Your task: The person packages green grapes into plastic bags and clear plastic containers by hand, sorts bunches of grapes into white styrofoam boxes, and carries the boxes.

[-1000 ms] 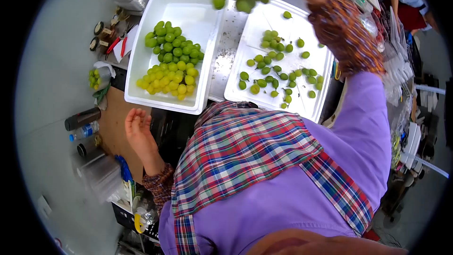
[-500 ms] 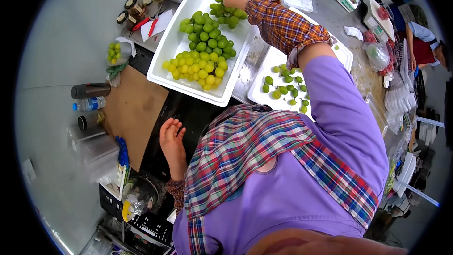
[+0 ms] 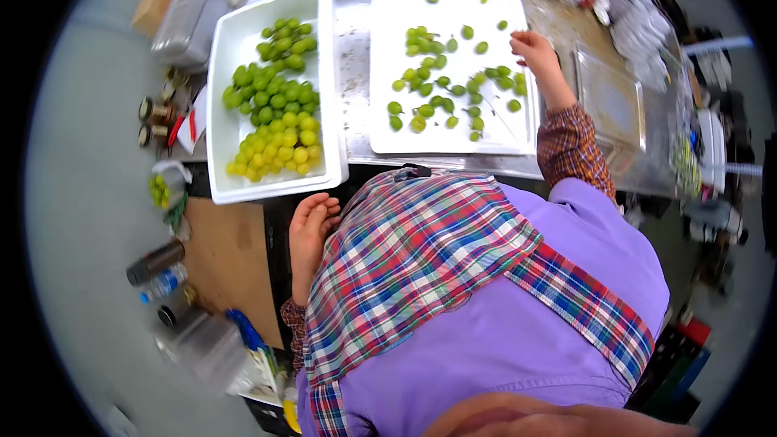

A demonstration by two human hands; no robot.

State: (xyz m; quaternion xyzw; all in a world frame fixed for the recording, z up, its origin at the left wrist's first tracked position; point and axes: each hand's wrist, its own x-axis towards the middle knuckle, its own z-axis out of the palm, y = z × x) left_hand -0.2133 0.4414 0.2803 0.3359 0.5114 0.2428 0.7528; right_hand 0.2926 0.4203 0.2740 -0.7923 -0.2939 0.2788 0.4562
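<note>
My right hand [image 3: 537, 55] hovers at the right rim of a shallow white foam tray [image 3: 388, 16]. Its fingers reach left with a gap to the thumb, and I see nothing between them. Loose green grapes [image 3: 441, 81] with short stems are scattered over that tray; a single grape [image 3: 503, 25] lies just left of my fingertips. My left hand [image 3: 310, 231] rests low by the apron, loosely curled and empty, just below the corner of a deep white foam box [image 3: 217, 146]. In the box lie green grape bunches [image 3: 271, 93] and a yellower bunch [image 3: 283, 146].
Red-handled pliers [image 3: 176, 131] and jars [image 3: 150, 136] stand left of the box. A brown board [image 3: 231, 259], a water bottle [image 3: 164, 282] and a bag of grapes [image 3: 162, 188] are lower left. Clear plastic lids [image 3: 611, 97] and plastic bags [image 3: 639, 40] lie on the right.
My right hand has moved from the grapes at the far end of the deep box to the shallow tray's right side. My view has turned toward the tray; my left hand stays low.
</note>
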